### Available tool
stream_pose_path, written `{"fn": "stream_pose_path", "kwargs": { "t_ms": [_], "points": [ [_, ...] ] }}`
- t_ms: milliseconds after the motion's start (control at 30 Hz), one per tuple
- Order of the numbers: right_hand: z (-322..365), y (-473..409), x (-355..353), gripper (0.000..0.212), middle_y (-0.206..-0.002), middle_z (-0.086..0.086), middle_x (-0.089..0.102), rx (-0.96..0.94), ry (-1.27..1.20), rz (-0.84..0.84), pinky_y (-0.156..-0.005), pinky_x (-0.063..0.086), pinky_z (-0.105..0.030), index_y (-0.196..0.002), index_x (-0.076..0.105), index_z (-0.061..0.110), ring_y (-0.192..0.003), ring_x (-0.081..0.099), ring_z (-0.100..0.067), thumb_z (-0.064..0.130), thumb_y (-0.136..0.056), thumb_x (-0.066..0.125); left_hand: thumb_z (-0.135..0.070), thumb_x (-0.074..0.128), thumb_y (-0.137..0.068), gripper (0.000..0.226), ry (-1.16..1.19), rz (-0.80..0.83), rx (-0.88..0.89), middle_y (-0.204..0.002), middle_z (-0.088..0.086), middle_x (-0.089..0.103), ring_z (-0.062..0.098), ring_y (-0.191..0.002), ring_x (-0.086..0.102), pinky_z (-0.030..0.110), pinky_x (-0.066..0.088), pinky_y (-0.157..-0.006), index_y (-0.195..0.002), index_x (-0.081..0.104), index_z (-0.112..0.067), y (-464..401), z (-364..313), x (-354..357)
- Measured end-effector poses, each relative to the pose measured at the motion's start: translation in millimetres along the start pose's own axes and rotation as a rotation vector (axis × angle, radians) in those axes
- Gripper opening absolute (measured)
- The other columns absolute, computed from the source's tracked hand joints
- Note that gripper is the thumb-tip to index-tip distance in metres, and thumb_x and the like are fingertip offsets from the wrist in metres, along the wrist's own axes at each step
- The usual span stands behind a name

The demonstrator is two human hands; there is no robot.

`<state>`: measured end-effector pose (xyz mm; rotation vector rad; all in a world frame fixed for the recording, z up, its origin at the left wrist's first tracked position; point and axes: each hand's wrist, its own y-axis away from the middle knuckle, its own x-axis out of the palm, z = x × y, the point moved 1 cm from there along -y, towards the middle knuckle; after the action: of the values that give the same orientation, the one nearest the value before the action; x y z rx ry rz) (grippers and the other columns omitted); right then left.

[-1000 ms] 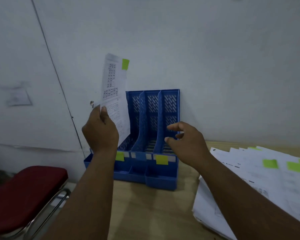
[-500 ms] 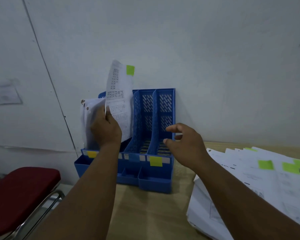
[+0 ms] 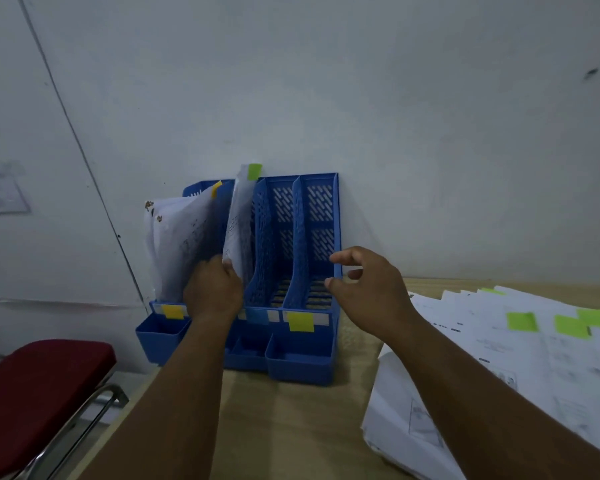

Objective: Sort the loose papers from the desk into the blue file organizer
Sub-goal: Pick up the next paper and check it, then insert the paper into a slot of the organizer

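Left hand (image 3: pixel 212 292) grips the lower edge of a single printed sheet (image 3: pixel 238 223) — its fingers curled round the paper — and the sheet stands nearly upright in the second slot from the left of the blue file organizer (image 3: pixel 302 365). A green sticky tab (image 3: pixel 254 171) at the sheet's top corner pokes above the slot wall. Leftmost slot already holds a leaning sheaf of papers (image 3: pixel 177 244) with a yellow tab at its top. The two right-hand slots look empty.

Right hand (image 3: pixel 371 289) hovers just beside the organizer's right wall, fingers loosely spread, holding nothing; whether a fingertip touches the wall I cannot tell.

Loose papers (image 3: pixel 499 358) lie fanned on the surface to the right, several with green tabs, well apart from the organizer.

Handling, as a judgement: the sheet is very light and limp, bowing along its length. Held low, its top may flop or catch on the perforated divider. A pinch nearer mid-edge, or a steadying touch near the top, would keep it straight. The organizer looks light plastic — it could slide against the wall if pushed, so bracing it on the right seems sensible.
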<state>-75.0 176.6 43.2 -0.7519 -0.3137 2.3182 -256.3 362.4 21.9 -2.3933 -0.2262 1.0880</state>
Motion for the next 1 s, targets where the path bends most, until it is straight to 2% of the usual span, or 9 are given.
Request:
{"fn": "stream_pose_path", "kwargs": {
  "t_ms": [133,233,367,533,667,733,800,900,1000],
  "points": [
    [-1.3,4.4,-1.7,0.033,-0.117,0.018,0.058,0.008,0.003,0.000,-0.091,0.050,-0.026,-0.118,0.063,0.034,-0.108,0.054,-0.003,0.025,-0.089,0.074,-0.042,0.053,-0.099,0.033,0.061,-0.006,-0.054,-0.107,0.015,0.070,0.038,-0.096,0.064,0.048,0.053,-0.083,-0.111,0.064,-0.013,5.2,-0.9,-4.4],
    [-1.5,9.7,-6.8,0.032,-0.118,0.018,0.059,0.011,-0.009,-0.006,-0.089,0.047,-0.023,-0.118,0.063,0.033,-0.107,0.053,-0.002,0.025,-0.089,0.074,-0.055,0.061,-0.087,0.060,0.067,-0.063,-0.094,-0.125,0.015,0.064,0.041,-0.113,0.060,0.059,0.050,-0.092,-0.133,0.050,-0.019,10.3,-9.2,-10.1],
    [-4.0,19.3,-18.4,0.032,-0.122,0.016,0.060,0.021,0.004,-0.017,-0.086,0.046,-0.022,-0.117,0.062,0.035,-0.106,0.054,-0.003,0.027,-0.089,0.074,-0.049,0.075,-0.083,0.087,0.167,-0.243,-0.126,-0.145,0.019,0.043,0.041,-0.132,0.041,0.061,0.038,-0.106,-0.149,0.029,-0.016,37.8,-37.2,-24.8],
    [-14.4,43.5,-42.6,0.033,-0.124,0.017,0.059,0.089,0.021,-0.055,-0.080,0.047,-0.017,-0.118,0.061,0.036,-0.106,0.056,-0.003,0.029,-0.089,0.074,-0.034,0.078,-0.082,0.064,0.342,-0.431,0.061,-0.121,0.009,0.055,0.033,-0.112,0.053,0.052,0.049,-0.088,-0.134,0.046,-0.015,103.6,-74.6,-27.5],
    [-37.4,70.8,-68.7,0.035,-0.126,0.018,0.060,0.154,0.021,-0.101,-0.077,0.043,-0.012,-0.120,0.063,0.035,-0.108,0.059,-0.004,0.029,-0.088,0.075,-0.028,0.076,-0.086,0.032,0.530,-0.107,0.156,-0.093,-0.009,0.060,0.015,-0.088,0.060,0.027,0.050,-0.069,-0.112,0.057,-0.024,161.3,-110.2,-11.3],
    [-47.3,81.8,-83.3,0.035,-0.126,0.018,0.061,0.185,0.029,-0.128,-0.086,0.049,-0.018,-0.120,0.064,0.034,-0.109,0.060,-0.004,0.028,-0.087,0.075,-0.026,0.075,-0.087,0.026,0.549,0.143,0.141,-0.093,-0.013,0.063,0.008,-0.090,0.062,0.016,0.045,-0.067,-0.108,0.060,-0.030,182.7,-125.6,2.5],
    [-56.1,91.1,-99.3,0.036,-0.126,0.018,0.061,0.204,0.062,-0.151,-0.095,0.050,-0.025,-0.121,0.065,0.033,-0.111,0.060,-0.005,0.027,-0.087,0.075,-0.032,0.074,-0.088,0.024,0.502,0.335,0.179,-0.099,-0.014,0.066,0.004,-0.094,0.062,0.017,0.049,-0.072,-0.109,0.062,-0.032,198.9,-139.8,14.6],
    [-72.5,102.9,-124.5,0.038,-0.127,0.016,0.060,0.212,0.192,-0.171,-0.100,0.049,-0.032,-0.122,0.063,0.034,-0.115,0.057,-0.007,0.030,-0.086,0.074,-0.045,0.075,-0.085,0.043,0.429,0.504,0.217,-0.120,-0.013,0.067,0.005,-0.104,0.061,0.028,0.055,-0.086,-0.124,0.060,-0.037,215.1,-159.4,26.9],
    [-91.1,111.0,-148.0,0.041,-0.130,0.013,0.057,0.290,0.310,-0.163,-0.100,0.047,-0.035,-0.123,0.060,0.037,-0.119,0.056,-0.012,0.036,-0.084,0.073,-0.057,0.079,-0.072,0.088,0.258,0.549,0.215,-0.139,-0.007,0.056,0.021,-0.122,0.055,0.040,0.051,-0.097,-0.146,0.034,-0.041,223.4,-168.7,39.9]
  ]
}}
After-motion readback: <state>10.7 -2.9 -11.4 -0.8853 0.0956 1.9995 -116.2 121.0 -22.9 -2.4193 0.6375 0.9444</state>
